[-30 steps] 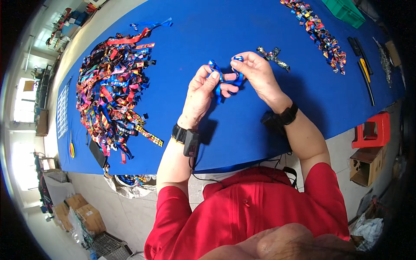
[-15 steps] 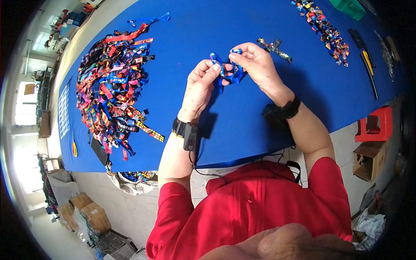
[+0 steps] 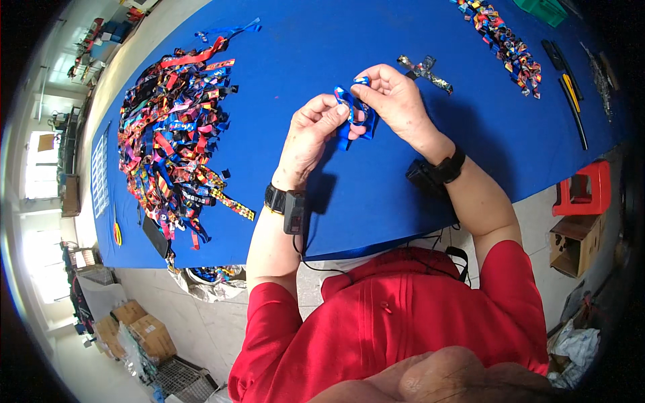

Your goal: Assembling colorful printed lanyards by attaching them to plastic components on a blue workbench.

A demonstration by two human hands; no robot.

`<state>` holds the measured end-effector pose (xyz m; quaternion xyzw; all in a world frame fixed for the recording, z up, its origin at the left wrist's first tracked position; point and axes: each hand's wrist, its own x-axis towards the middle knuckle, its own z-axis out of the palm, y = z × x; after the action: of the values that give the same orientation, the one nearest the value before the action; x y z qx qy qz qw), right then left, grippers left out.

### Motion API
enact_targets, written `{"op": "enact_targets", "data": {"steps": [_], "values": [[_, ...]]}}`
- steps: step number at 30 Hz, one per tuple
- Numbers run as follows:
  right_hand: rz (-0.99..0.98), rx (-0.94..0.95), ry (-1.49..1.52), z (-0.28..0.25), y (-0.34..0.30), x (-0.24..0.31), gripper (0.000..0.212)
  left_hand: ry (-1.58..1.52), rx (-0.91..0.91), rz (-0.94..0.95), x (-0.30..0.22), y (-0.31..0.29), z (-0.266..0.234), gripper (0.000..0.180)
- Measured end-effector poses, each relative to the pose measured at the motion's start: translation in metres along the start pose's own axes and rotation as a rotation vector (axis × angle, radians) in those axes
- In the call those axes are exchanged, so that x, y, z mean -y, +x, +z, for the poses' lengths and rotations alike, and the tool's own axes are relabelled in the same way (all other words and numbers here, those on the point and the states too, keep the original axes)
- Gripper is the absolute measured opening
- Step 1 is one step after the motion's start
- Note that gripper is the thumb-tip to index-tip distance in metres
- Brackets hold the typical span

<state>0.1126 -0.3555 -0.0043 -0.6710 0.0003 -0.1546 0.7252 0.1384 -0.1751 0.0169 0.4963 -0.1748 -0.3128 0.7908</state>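
Note:
Over the middle of the blue table, my left hand and my right hand both pinch a blue printed ribbon strap. The strap is looped between them, its loose ends hanging below my fingers. My left thumb presses one part of it, while my right thumb and forefinger grip the upper part. Just beyond my right hand lies a dark patterned strap folded into a cross. To the left spreads a big heap of multicoloured straps.
Folded colourful pieces form a long pile at the far right, near a green bin. Black-and-yellow tools lie beside it. Yellow-handled scissors rest at the left edge. A red stool and a cardboard box stand right of the table.
My two hands have drawn slightly closer together, the left moving a little to the right. The loop of the blue strap between them has become narrower.

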Motion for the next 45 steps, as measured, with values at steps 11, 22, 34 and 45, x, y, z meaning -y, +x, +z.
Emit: {"op": "enact_targets", "data": {"steps": [11,22,34,45], "values": [[0.035,0.045,0.108,0.002,-0.001,0.000,0.012,-0.066,-0.011,0.005,0.006,0.003,0.001,0.012],[0.068,0.020,0.020,0.002,-0.003,0.003,0.020,0.036,-0.057,-0.007,0.000,-0.001,0.004,0.011],[0.067,0.080,0.095,0.006,-0.006,0.008,0.016,0.115,-0.024,-0.055,0.002,-0.001,-0.002,0.012],[0.151,0.216,0.166,-0.001,-0.006,0.011,0.015,0.092,-0.100,-0.017,0.006,0.002,-0.006,0.012]]}}
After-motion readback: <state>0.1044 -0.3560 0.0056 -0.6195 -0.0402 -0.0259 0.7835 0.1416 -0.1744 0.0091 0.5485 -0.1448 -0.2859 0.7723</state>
